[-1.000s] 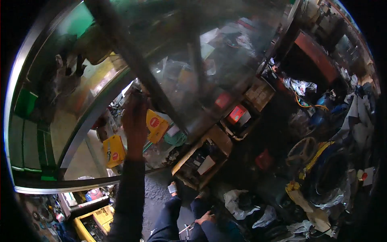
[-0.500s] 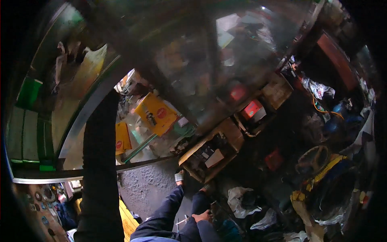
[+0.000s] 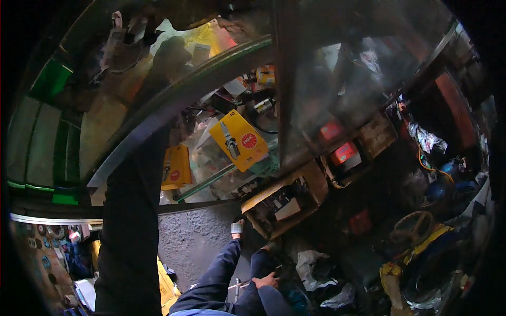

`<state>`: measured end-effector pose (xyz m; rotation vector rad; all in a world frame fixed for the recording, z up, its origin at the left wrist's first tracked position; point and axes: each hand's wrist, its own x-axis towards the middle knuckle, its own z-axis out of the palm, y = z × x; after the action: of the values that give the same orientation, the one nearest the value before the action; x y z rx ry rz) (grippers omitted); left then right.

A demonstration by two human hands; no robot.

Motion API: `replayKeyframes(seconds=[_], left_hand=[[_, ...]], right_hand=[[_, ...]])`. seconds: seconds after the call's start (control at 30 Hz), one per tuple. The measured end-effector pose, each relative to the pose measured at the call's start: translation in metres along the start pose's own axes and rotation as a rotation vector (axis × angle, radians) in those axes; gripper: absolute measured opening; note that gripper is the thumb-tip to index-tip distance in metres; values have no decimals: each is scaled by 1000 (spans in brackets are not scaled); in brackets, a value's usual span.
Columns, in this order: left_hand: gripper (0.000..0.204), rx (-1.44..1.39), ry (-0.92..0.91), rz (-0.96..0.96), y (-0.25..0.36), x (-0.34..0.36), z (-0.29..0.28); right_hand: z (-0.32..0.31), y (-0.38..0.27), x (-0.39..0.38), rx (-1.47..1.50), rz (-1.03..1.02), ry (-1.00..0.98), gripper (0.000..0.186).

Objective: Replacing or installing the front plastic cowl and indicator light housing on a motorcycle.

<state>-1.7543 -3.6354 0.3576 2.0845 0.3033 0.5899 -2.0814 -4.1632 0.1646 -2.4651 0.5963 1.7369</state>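
My left arm (image 3: 126,231), in a dark sleeve, reaches up under the metal frame (image 3: 211,68) of a glass case, and its hand is hidden beyond that frame. The nearest things are two yellow cartons inside the case: a larger carton (image 3: 240,139) with a spark plug picture and a red round mark, and a smaller carton (image 3: 176,167) close to my sleeve. Low in the view, my right hand (image 3: 267,280) is by my thigh, its fingers closed. From them a slim, pale metal tool (image 3: 238,286) with a crossbar appears to stick out leftward.
An open cardboard box (image 3: 311,181) holding dark parts stands before the case, with a red box (image 3: 344,154) in another carton beyond. At right lie a steering wheel (image 3: 412,226), plastic bags (image 3: 314,269) and blue objects. Rough grey floor (image 3: 195,237) shows by my feet.
My view has shifted, so the case and cartons appear farther right and sharper. More small boxes show inside the case. My left arm still reaches in; my right hand stays by my thigh.
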Motion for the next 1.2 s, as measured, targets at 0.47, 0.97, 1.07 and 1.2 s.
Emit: replayKeyframes(seconds=[0.47, 0.97, 1.07, 1.2], left_hand=[[34, -452, -197, -130, 19, 33, 36], [102, 284, 162, 280, 216, -138, 71], [101, 75, 10, 71, 242, -252, 20], [104, -255, -186, -89, 256, -345, -75]], right_hand=[[29, 19, -5, 31, 70, -34, 111], [1, 30, 25, 236, -567, 392, 77], [-89, -12, -32, 598, -1042, -65, 54], [-158, -76, -250, 1070, -1032, -575, 56]])
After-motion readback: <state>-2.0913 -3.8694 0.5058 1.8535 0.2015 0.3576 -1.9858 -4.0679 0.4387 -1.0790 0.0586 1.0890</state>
